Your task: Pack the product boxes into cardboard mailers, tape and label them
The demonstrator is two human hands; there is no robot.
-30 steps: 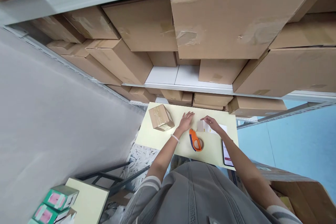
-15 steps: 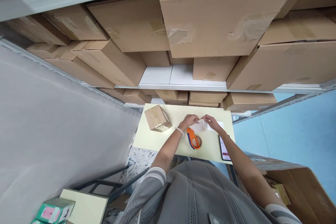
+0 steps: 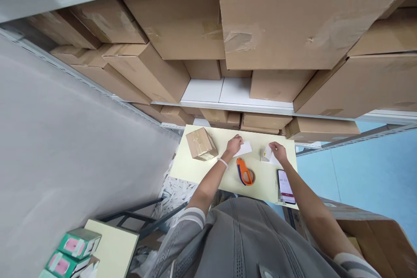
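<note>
- The left hand (image 3: 235, 144) is closed at the far middle of the table (image 3: 183, 163); its fingers grip the edge of a white slip (image 3: 245, 148), which lies to the right of it.
- The right hand (image 3: 278, 152) is at the right part of the table, and its fingertips pinch a white paper (image 3: 267, 153) with a small yellow mark; this paper is raised at one side.
- The slip and the paper are apart from each other, with bare table between them.
- An orange tape cutter (image 3: 241, 166) with a tape roll lies on the nearer side of the left hand, not touching it.
- A phone (image 3: 286, 186) with lit screen lies at the near right corner, beside the right forearm.
- A taped carton (image 3: 199, 142) stands on the left part of the table.
- Behind the table, a shelf (image 3: 202, 91) carries many brown boxes (image 3: 280, 21).
</note>
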